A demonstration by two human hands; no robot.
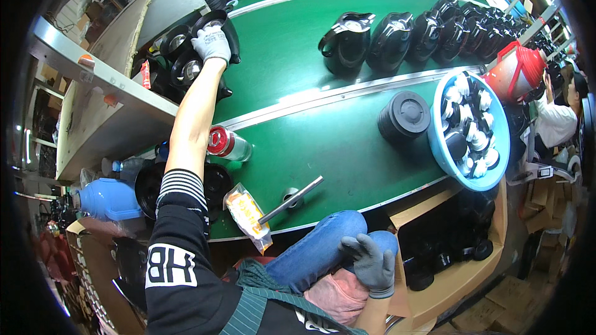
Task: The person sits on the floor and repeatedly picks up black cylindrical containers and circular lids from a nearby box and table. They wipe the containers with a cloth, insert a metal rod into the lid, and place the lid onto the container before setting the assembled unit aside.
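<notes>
My left hand (213, 43), in a pale glove, reaches to the far left and grips the upper part of a black jug (232, 38); its fingertips are partly hidden at the rim. More black jugs (185, 72) are crowded beside and below it. My right hand (371, 265), in a grey glove, hovers over my lap with its fingers apart and nothing in them. A pink cloth (338, 294) lies on my lap next to it. Across the green bench (298, 124), a row of black jugs (347, 43) with handles and spouts stands upright at the far right.
A blue basin (439, 142) of black-and-white lids stands at the right, beside stacked black discs (410, 115). A red-lidded bottle (230, 144), a metal rod (292, 200) and a plastic packet (248, 216) are near the front. A carton (456, 294) holds black parts. A person (555, 115) sits far right.
</notes>
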